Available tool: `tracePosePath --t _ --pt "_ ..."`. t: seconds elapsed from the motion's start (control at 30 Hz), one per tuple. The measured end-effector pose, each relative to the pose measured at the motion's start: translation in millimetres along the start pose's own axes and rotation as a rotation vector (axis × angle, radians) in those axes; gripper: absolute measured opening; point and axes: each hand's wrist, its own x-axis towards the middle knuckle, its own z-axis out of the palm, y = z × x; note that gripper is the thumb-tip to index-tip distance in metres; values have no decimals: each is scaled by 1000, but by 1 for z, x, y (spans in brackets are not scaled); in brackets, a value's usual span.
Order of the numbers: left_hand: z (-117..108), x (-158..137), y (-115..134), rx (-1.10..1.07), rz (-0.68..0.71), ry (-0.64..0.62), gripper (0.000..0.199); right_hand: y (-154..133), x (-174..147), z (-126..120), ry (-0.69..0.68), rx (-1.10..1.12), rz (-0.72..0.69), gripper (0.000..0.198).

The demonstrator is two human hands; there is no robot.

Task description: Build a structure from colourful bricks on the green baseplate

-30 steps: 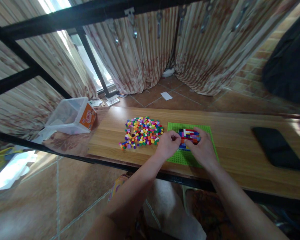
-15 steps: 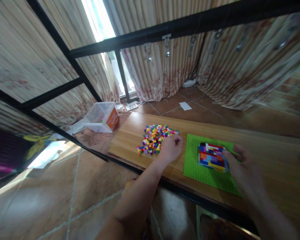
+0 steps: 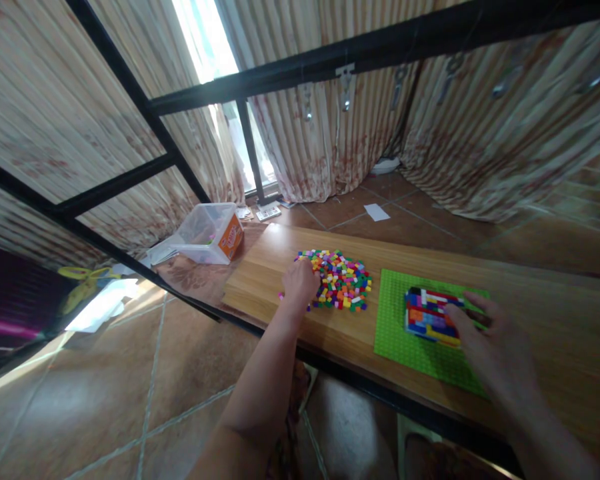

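Note:
My left hand (image 3: 300,283) is over the left side of a pile of small multicoloured building bricks (image 3: 343,280) on the wooden tabletop. Its fingers are curled down; whatever they pinch is hidden. To the right lies a green studded baseplate (image 3: 395,347). On it sits a block built of bricks (image 3: 427,317), with red, orange, blue, yellow and white rows. Around this block's right end my right hand (image 3: 495,340) is closed, thumb on the near side and fingers beyond.
The wooden tabletop (image 3: 260,267) has a dark metal frame. Behind its left end stands a clear plastic box (image 3: 205,233) with an orange label. A black rail (image 3: 290,70) crosses above the table, before striped curtains (image 3: 305,147). White paper (image 3: 377,212) lies on the tiled floor.
My left hand has moved left across the pile, uncovering bricks on its right side. My right hand stays at the brick block. The whole view has shifted slightly.

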Motion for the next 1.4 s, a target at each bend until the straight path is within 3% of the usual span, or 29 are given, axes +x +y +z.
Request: tracePosePath --t 0.1,0.2,0.33,0.43,0.6,0.87,1.23,1.4 --pt "-2 3 0 -112 -5 33 4 -2 0 0 30 -26 -31 51" --pt "-2 4 4 -543 -21 -6 10 -5 -3 0 98 11 -62 47" --pt "3 -7 21 -1233 -127 -316 19 -20 -12 2 255 64 -298 32" --pt "9 -22 40 -1436 -203 -544 25 -34 -21 8 252 129 -458 22" --pt "21 -45 65 -1551 -250 -773 31 -47 -31 22 113 198 -564 20" --pt "29 -68 85 -1627 -248 -916 31 -44 -31 22 150 88 -682 14" --pt "29 -67 88 -1582 -245 -914 24 -45 -26 8 -36 290 -511 15" --pt "29 -58 86 -1522 -252 -754 25 -20 -5 -25 161 337 -255 16"
